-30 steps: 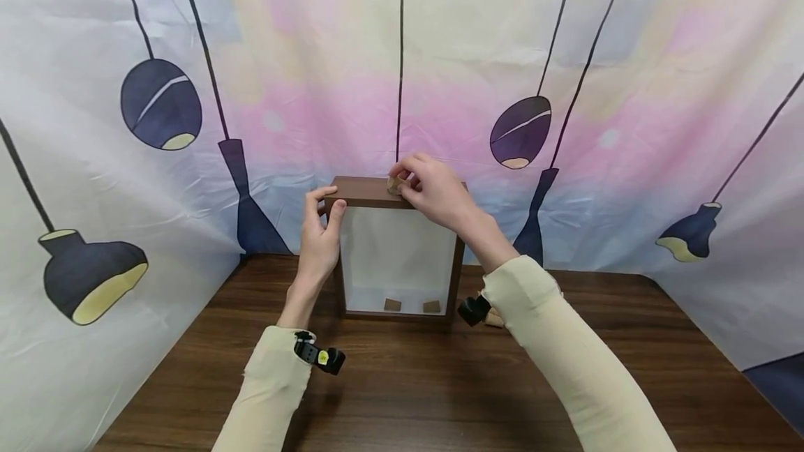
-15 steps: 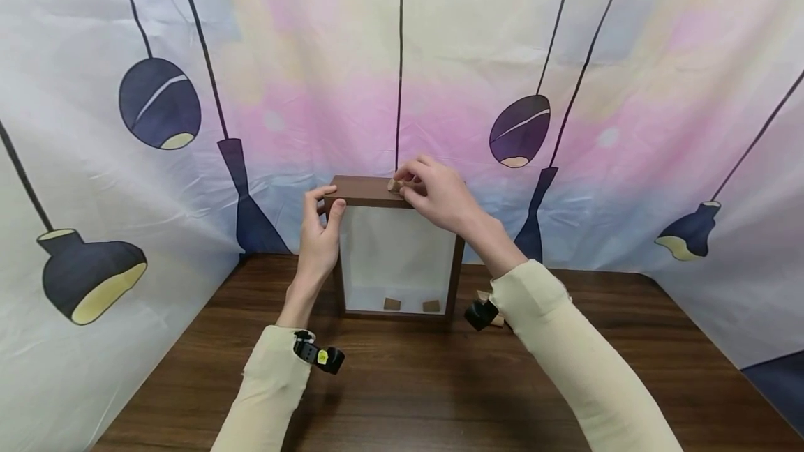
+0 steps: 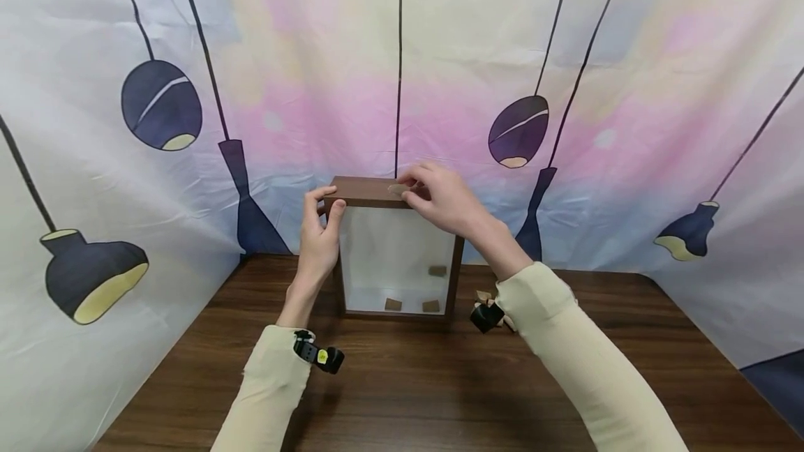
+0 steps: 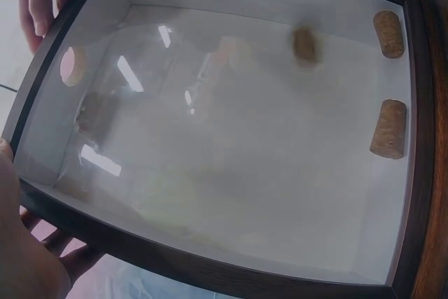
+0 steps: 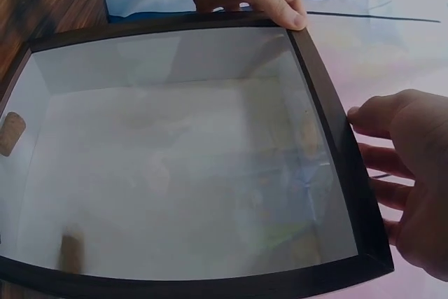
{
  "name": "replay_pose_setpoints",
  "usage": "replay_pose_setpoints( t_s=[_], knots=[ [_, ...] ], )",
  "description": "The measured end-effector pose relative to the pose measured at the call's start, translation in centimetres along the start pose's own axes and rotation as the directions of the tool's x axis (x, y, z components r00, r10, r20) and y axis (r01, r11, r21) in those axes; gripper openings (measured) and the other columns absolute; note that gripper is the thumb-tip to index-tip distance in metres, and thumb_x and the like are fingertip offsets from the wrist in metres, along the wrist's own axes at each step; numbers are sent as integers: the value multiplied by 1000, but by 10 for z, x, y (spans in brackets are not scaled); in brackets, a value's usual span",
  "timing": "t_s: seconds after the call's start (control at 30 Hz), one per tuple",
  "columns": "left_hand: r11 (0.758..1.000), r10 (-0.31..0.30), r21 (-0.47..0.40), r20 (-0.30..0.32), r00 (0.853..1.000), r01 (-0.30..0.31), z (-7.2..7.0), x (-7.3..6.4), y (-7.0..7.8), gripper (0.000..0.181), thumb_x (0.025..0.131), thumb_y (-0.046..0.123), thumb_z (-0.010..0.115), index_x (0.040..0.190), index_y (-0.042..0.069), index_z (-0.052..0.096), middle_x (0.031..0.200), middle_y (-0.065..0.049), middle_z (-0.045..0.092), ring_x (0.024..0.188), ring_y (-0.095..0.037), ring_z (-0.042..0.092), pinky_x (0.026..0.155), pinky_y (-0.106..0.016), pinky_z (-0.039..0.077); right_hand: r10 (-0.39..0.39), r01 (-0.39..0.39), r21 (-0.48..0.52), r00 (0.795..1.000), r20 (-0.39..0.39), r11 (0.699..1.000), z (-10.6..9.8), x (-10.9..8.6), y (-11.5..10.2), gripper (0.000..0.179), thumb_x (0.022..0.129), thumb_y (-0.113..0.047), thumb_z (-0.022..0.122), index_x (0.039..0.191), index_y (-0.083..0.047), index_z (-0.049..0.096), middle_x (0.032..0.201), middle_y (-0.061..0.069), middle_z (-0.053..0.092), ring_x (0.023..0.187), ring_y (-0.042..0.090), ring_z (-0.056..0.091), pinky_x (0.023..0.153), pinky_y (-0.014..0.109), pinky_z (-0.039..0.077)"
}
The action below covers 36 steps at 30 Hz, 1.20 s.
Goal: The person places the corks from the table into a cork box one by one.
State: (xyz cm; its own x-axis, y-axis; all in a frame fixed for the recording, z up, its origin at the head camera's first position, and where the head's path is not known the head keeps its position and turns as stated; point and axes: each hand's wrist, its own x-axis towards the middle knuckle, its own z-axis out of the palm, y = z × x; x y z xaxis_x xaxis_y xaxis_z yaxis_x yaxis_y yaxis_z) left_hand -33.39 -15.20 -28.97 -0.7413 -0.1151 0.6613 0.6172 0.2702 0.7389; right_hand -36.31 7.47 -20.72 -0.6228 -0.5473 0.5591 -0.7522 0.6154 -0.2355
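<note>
A brown-framed shadow box with a clear front and white inside stands upright on the table. My left hand grips its upper left corner, thumb on the front edge. An oval hole shows in the top. Right beside it are the bent fingertips of my right hand, with nothing seen between them. Inside, two tapered corks lie at the bottom, a left cork and a right cork. Another cork is in mid-air above them, blurred in the left wrist view.
Several more corks lie on the wooden table to the right of the box, partly hidden by the right wrist camera. Behind the box hangs a cloth backdrop printed with lamps.
The cork pinched by my right hand at the hole has gone in and now drops inside the box. My right fingers have drawn slightly back right. The left hand has stayed put.
</note>
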Motion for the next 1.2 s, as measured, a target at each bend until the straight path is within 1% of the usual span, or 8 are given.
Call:
replay_pose_setpoints(
  t_s=[0.17,0.33,0.5,0.7,0.8,0.93,1.07,1.2],
  knots=[
    [1000,-3,3,8,1000,3,0,1,-1,39,107,18,46,142,4,40,151,-20,35,118,-36,40,77,-37,35,-12,14,64,999,-29,998,-3,-9,5,19,98,-12,61,115,-6,68,113,8,64,106,23,63,93,35,54],
    [1000,-12,19,6,1000,12,0,1,1,39,107,19,46,142,5,39,151,-20,36,119,-35,41,76,-37,36,-16,24,94,996,-82,995,-14,-25,13,19,99,-9,59,114,-2,68,111,11,64,106,26,63,91,39,55],
    [1000,-14,12,2,1000,14,1,0,3,38,107,18,46,142,5,40,152,-20,34,121,-38,40,78,-38,35,-19,28,53,988,-156,998,-22,-43,24,16,98,-9,62,111,-3,69,105,9,65,95,22,62,84,39,53],
    [1000,-20,13,-7,1000,20,1,-1,3,39,107,18,47,142,4,40,151,-21,35,117,-37,41,77,-38,35,0,3,12,973,-230,1000,-24,-65,38,14,95,-8,65,108,-7,70,106,6,66,99,23,61,88,42,49],
    [1000,-16,15,-7,1000,16,0,0,2,39,107,18,47,142,4,40,149,-21,36,113,-35,42,76,-38,34,24,-24,4,966,-259,1000,-26,-75,44,15,94,-8,67,109,-8,70,105,6,65,98,25,61,84,42,48],
    [1000,-11,14,-7,1000,11,0,0,1,39,107,18,46,143,4,39,147,-22,37,109,-34,42,75,-37,34,40,-44,-13,965,-259,999,-27,-87,52,16,95,-9,66,110,-7,70,103,7,64,94,24,60,79,41,46],
    [1000,-8,11,-12,1000,8,1,0,0,39,107,18,46,142,3,40,147,-22,36,112,-36,41,77,-38,33,52,-60,-23,967,-248,998,-26,-98,62,14,95,-8,66,109,-7,70,102,7,65,91,24,62,76,39,44],
    [1000,-11,10,-14,1000,11,2,0,0,38,107,19,46,142,5,40,151,-21,35,119,-39,40,79,-40,34,70,-81,-40,972,-226,996,-23,-110,72,15,95,-7,65,109,-8,70,102,8,67,89,23,63,72,38,46]
  ],
)
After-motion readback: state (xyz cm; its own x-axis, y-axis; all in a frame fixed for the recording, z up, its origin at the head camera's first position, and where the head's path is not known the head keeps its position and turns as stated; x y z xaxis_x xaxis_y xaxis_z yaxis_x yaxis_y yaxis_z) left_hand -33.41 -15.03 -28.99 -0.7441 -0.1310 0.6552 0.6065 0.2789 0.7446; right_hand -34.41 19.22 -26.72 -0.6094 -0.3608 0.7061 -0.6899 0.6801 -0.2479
